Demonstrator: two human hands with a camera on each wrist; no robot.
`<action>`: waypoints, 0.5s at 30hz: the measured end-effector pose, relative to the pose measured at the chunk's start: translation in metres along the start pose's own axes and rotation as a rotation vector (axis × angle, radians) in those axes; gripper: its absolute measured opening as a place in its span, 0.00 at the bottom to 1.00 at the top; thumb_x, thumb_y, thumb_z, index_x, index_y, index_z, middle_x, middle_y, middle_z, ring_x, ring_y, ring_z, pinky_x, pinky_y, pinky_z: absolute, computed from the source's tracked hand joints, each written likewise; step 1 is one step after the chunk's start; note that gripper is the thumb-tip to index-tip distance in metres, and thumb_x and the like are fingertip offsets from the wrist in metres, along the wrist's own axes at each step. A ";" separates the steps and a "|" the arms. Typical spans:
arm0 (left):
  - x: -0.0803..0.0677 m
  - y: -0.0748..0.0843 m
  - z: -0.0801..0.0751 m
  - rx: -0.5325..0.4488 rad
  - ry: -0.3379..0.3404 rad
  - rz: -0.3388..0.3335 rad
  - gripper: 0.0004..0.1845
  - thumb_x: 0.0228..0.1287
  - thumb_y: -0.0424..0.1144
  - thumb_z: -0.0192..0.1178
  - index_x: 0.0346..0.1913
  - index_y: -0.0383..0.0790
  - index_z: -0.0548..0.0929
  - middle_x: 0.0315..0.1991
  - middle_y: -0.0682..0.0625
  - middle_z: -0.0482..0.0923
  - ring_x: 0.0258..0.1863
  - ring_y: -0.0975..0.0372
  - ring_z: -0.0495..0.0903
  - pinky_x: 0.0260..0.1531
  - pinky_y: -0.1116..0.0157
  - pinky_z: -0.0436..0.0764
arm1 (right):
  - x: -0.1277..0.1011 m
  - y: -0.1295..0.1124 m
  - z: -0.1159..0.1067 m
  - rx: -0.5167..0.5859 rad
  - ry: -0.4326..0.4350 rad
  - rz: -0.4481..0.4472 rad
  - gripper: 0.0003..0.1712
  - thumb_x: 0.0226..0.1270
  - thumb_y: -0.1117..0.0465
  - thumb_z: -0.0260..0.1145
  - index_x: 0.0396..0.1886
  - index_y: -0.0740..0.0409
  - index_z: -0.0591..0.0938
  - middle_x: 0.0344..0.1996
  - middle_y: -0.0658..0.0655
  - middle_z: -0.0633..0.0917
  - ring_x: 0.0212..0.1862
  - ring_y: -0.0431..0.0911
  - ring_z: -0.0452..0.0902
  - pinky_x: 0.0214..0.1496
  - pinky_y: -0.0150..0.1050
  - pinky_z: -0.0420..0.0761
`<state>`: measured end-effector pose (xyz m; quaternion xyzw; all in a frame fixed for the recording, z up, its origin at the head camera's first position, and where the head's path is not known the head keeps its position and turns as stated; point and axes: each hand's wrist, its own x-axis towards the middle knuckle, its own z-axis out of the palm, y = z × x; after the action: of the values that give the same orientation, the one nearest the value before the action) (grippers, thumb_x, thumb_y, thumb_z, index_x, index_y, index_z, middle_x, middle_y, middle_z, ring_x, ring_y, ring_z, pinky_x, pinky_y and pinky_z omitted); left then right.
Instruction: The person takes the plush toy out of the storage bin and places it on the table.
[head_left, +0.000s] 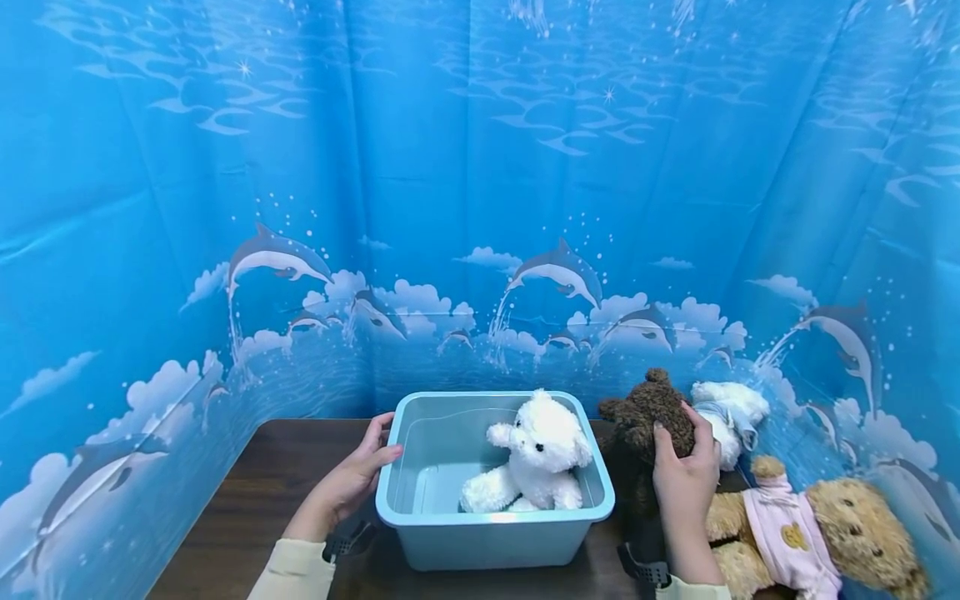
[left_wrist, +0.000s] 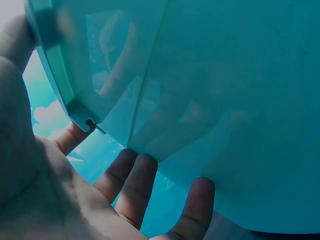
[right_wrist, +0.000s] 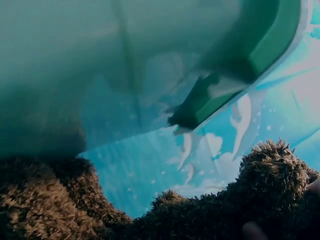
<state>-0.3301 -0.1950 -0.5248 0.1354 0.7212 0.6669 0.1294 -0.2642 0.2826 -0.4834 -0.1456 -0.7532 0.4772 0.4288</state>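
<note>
The left hand (head_left: 352,483) rests flat against the blue bin (head_left: 420,517) (a white bear (head_left: 536,458) inside); the right hand (head_left: 682,475) grasps the brown bear (head_left: 645,412).

Head view was evenly bright with wide-angle bending at its edges; both wrist views were dim, blue-tinted and softly blurred.

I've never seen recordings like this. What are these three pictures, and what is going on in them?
No machine here: a person wears a camera on the head and one on each wrist. The head view shows a dark table with a light blue tub holding a white plush toy. The left hand rests on the tub's side, seen close up in the left wrist view. The right hand grips a dark brown plush bear. Beside it lie a second white plush and a tan bear in pink.
</note>
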 end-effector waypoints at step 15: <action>0.000 -0.001 0.000 -0.002 0.002 -0.011 0.40 0.80 0.53 0.58 0.83 0.63 0.47 0.77 0.41 0.56 0.76 0.39 0.63 0.72 0.36 0.76 | 0.009 0.032 -0.003 -0.078 -0.165 0.196 0.39 0.85 0.41 0.61 0.87 0.47 0.63 0.79 0.76 0.66 0.78 0.76 0.60 0.72 0.79 0.62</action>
<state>-0.3303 -0.1950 -0.5254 0.1307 0.7215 0.6670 0.1323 -0.2736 0.3056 -0.5051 -0.1952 -0.7861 0.4974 0.3106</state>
